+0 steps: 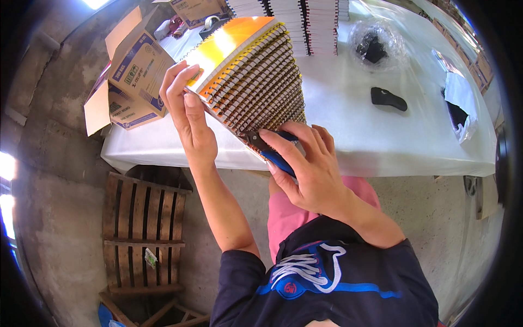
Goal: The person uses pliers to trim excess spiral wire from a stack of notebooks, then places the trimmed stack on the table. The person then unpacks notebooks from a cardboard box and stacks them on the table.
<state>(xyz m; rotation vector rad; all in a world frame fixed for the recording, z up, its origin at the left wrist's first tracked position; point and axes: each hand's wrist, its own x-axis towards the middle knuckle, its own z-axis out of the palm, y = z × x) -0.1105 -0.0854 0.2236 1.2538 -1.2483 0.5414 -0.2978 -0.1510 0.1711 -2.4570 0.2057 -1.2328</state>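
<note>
A thick stack of spiral-bound notebooks (256, 76) with a yellow-orange cover is tilted up over the table's near edge, its rows of wire coils facing me. My left hand (190, 120) grips the stack at its left corner, thumb on the near side and fingers over the cover. In my right hand (313, 163) is a pair of pliers (280, 158) with blue handles. Their dark metal jaws touch the coils at the lower end of the stack. I cannot tell whether the jaws are closed on a wire.
An open cardboard box (136, 82) leans at the table's left edge. More spiral-bound stacks (321, 27) stand at the back. Clear plastic wrap (376, 46), a small black object (388, 99) and a torn white package (460, 106) lie on the white-covered table (403, 141). A wooden slatted bench (144, 234) stands lower left.
</note>
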